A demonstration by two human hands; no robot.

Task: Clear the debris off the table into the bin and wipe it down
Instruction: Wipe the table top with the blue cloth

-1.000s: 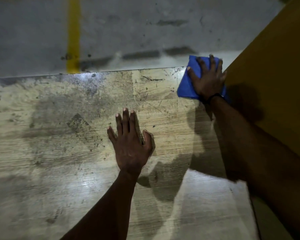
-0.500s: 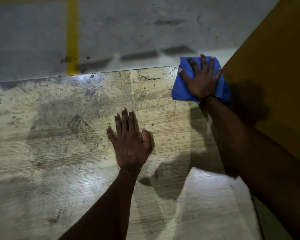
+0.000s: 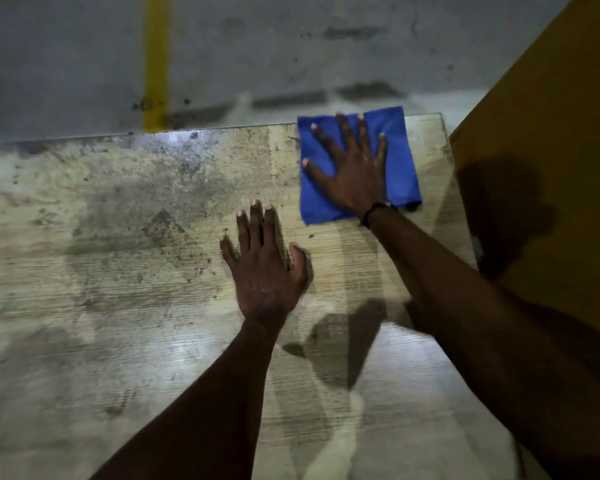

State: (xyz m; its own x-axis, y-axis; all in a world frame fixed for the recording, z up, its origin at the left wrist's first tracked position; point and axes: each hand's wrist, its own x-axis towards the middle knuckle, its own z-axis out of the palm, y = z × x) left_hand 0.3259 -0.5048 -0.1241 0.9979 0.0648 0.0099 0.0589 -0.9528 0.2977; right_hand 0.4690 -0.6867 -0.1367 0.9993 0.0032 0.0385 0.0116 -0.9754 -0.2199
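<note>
A pale wood-grain table (image 3: pixel 101 306) fills the view, stained with dark grime and small specks across its left and middle. A blue cloth (image 3: pixel 400 161) lies flat at the table's far right, near the back edge. My right hand (image 3: pixel 354 168) presses on the cloth with fingers spread and straight. My left hand (image 3: pixel 264 268) rests flat on the bare table in the middle, fingers straight, holding nothing. No bin is in view.
Beyond the table's far edge lies a grey concrete floor (image 3: pixel 291 46) with a yellow painted stripe (image 3: pixel 156 64). A tall yellow-brown panel (image 3: pixel 551 133) stands against the table's right side. Dark smudges (image 3: pixel 160 230) mark the table left of my left hand.
My right hand has slid the blue cloth leftward along the far edge, away from the yellow panel, and its fingers have spread wider. My left hand has stayed in place.
</note>
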